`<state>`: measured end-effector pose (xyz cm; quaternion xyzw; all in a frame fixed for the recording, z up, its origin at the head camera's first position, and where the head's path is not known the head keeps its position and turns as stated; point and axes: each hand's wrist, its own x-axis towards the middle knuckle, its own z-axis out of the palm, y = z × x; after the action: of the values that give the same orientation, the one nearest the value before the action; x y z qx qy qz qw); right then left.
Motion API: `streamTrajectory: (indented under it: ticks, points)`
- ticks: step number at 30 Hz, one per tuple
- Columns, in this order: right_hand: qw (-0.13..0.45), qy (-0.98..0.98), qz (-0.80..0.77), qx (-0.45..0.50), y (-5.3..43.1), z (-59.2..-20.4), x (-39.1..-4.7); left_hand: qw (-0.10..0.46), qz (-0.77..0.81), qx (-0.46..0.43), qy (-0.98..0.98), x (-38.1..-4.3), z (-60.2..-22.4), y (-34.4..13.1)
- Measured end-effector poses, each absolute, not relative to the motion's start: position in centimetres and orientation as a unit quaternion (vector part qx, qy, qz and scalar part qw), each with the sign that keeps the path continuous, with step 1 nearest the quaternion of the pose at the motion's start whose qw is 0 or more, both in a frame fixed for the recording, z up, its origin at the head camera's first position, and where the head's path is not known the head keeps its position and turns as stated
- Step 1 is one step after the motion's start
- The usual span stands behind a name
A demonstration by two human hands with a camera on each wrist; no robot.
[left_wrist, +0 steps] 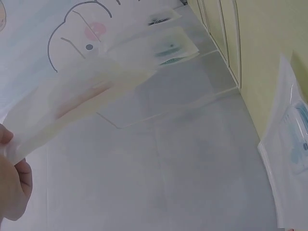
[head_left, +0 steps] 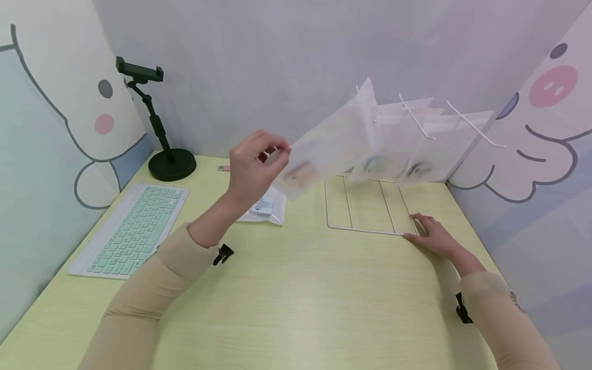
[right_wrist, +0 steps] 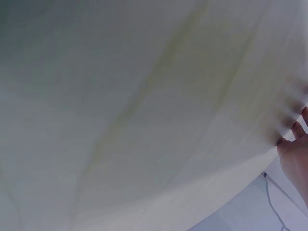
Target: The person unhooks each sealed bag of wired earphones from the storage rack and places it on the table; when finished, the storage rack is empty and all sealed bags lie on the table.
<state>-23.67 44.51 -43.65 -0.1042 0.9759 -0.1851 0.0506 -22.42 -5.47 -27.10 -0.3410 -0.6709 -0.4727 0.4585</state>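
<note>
My left hand (head_left: 259, 162) pinches the lower edge of a translucent plastic bag (head_left: 330, 139), which slants up toward the hooks of a white wire rack (head_left: 363, 230). Something reddish shows faintly inside this bag. Beside it, more translucent bags (head_left: 448, 139) hang from the rack, with small dark items in them. In the left wrist view, the pinched bag (left_wrist: 82, 98) stretches away from my fingers. My right hand (head_left: 433, 235) rests at the rack base's front right corner, its thumb and forefinger touching the wires. In the right wrist view, the fingertips (right_wrist: 284, 142) meet the pale tabletop.
A clear bag with a pale blue-white item (head_left: 263, 205) lies beyond my left wrist. Further left are a mint-keyed keyboard (head_left: 139, 231) and a black phone stand (head_left: 172, 164). A small pink-ended plug (head_left: 224, 168) lies near the back wall. Printed panels enclose the table's sides.
</note>
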Motion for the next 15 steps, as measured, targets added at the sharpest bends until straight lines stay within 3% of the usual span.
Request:
streamTrajectory:
  ticks: [15]
  points:
    - [0.050,0.976,-0.187,-0.103,44.53,-43.73,-23.68,0.439,-0.480,-0.344,-0.677,-21.38,-27.41,-5.69]
